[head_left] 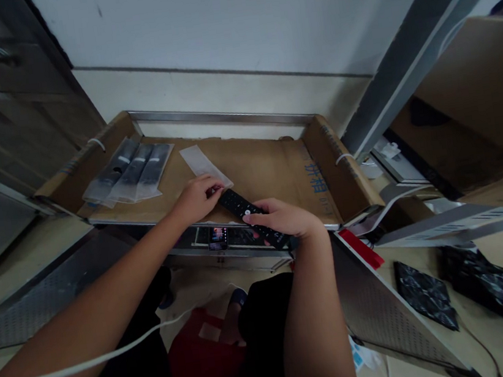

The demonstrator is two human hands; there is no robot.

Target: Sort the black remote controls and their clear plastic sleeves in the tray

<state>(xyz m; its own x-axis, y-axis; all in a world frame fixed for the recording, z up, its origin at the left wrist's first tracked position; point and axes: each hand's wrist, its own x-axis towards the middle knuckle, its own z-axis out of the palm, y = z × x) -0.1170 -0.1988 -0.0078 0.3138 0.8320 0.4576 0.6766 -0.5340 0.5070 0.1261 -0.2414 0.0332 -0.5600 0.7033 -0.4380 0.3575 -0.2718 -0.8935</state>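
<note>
Remote control (234, 203), black and studded with small buttons, sits slantwise in the right hand (283, 216), whose grip is closed around its lower half, thumb lying over the face beside a pale round button. From where I stand, it is over the near edge of the tabletop (223, 117), its upper end beside the near end of a flat, translucent sleeve (201, 161). The left hand (199, 196) is right there too, fingers bent at that end of the sleeve and close to the remote's tip; I cannot tell whether its grip is pinching anything.

Brown cardboard (271, 164) lines the surface and folds up at both sides, with blue printing towards the right. Over on the left, three translucent packets (131, 170) with dark contents lie side by side, partly overlapping. Below the near edge, a small lit screen (218, 237) shows between the forearms.
</note>
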